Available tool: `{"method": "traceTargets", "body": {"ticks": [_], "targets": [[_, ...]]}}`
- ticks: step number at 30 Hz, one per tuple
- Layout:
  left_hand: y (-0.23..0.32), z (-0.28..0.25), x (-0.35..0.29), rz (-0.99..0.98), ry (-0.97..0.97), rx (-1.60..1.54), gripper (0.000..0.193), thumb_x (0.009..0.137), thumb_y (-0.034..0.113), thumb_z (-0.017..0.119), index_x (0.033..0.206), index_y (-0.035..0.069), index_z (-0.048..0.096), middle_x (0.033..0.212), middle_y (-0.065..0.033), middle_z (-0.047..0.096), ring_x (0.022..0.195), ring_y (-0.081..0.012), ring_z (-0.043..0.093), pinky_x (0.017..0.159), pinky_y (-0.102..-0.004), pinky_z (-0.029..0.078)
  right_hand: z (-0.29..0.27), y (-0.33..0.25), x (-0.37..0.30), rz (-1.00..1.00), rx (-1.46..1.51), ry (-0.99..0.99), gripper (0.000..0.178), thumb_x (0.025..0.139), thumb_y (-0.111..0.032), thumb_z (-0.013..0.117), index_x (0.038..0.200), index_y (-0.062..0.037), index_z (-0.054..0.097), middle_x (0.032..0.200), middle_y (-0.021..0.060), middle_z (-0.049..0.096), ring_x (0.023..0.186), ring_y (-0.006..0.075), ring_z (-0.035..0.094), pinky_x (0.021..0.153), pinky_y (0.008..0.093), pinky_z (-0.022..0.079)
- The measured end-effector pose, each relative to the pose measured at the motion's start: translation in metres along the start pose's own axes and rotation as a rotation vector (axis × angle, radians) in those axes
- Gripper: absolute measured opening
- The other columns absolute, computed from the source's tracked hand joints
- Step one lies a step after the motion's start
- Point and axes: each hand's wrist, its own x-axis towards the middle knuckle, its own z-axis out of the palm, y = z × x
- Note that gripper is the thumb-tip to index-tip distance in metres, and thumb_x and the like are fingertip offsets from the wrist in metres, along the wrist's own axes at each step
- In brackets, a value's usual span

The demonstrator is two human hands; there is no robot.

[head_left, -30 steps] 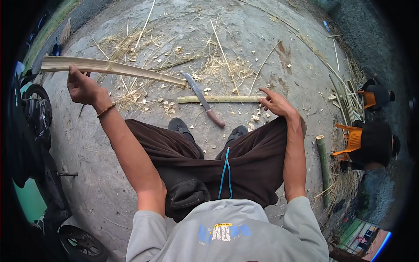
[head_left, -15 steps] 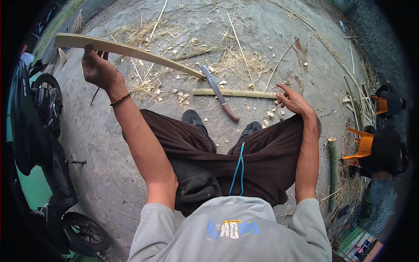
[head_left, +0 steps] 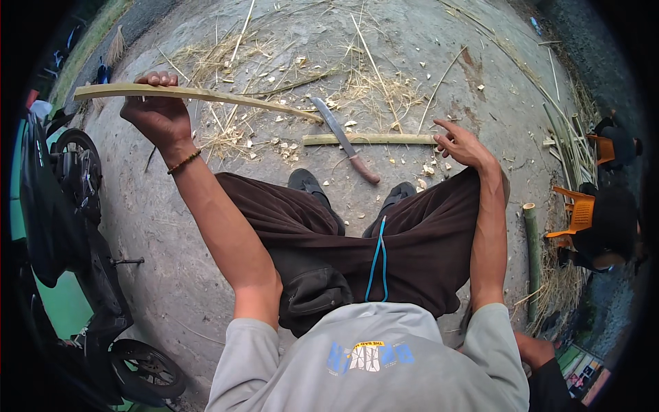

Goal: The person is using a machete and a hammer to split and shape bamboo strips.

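My left hand (head_left: 159, 118) is closed round a long pale bamboo strip (head_left: 230, 99) near its left end. The strip shows its narrow edge, and its far end dips toward the tip of a machete (head_left: 335, 127) lying on the ground. That machete has a brown wooden handle and lies across a split bamboo piece (head_left: 398, 139). Over my right knee hangs my right hand (head_left: 465, 146), empty, with the index finger stretched out and the others loosely curled. Its fingers come close to the right end of the split piece; whether they touch it I cannot tell.
Shavings and chips (head_left: 226, 137) litter the concrete. A motorcycle (head_left: 75, 226) stands at left. On the right are a green bamboo pole (head_left: 532, 261), a pile of strips (head_left: 566, 151) and people on orange chairs (head_left: 580, 211). Another person's arm (head_left: 535, 350) shows at lower right.
My left hand has rolled the strip from its flat face to its edge, and the fingers now wrap over it. Another person's arm has come in at lower right. My right hand stays near the knee.
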Motion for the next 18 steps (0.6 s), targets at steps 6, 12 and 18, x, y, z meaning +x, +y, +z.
{"method": "traceTargets", "body": {"ticks": [6, 12, 18], "targets": [[-0.004, 0.018, -0.005, -0.097, -0.096, -0.046, 0.026, 0.096, 0.028, 0.054, 0.093, 0.004, 0.066, 0.082, -0.0074, 0.062, 0.076, -0.0220, 0.058, 0.077, -0.0356, 0.048, 0.000, 0.004, 0.001, 0.004, -0.007, -0.012, 0.053, 0.099, -0.030, 0.059, 0.145, -0.0071, 0.045, 0.086, 0.0146, 0.069, 0.073, 0.0177, 0.066, 0.067, 0.0336, 0.053], [-0.025, 0.040, -0.009, 0.197, 0.110, 0.332, 0.019, 0.097, 0.019, 0.061, 0.099, 0.001, 0.065, 0.094, -0.0097, 0.068, 0.085, -0.0198, 0.068, 0.077, -0.0324, 0.058, 0.000, 0.004, 0.001, -0.003, 0.008, -0.023, 0.054, 0.099, -0.032, 0.058, 0.145, -0.0071, 0.044, 0.085, 0.0134, 0.069, 0.068, 0.0170, 0.063, 0.067, 0.0340, 0.053], [-0.035, 0.057, -0.012, 0.585, 0.401, 0.788, 0.031, 0.092, 0.027, 0.068, 0.092, -0.004, 0.066, 0.084, -0.0104, 0.069, 0.074, -0.0172, 0.069, 0.065, -0.0310, 0.059, -0.002, -0.002, -0.004, 0.018, -0.028, -0.015, 0.053, 0.100, -0.031, 0.057, 0.145, -0.0063, 0.044, 0.085, 0.0138, 0.071, 0.070, 0.0176, 0.066, 0.068, 0.0347, 0.053]]}}
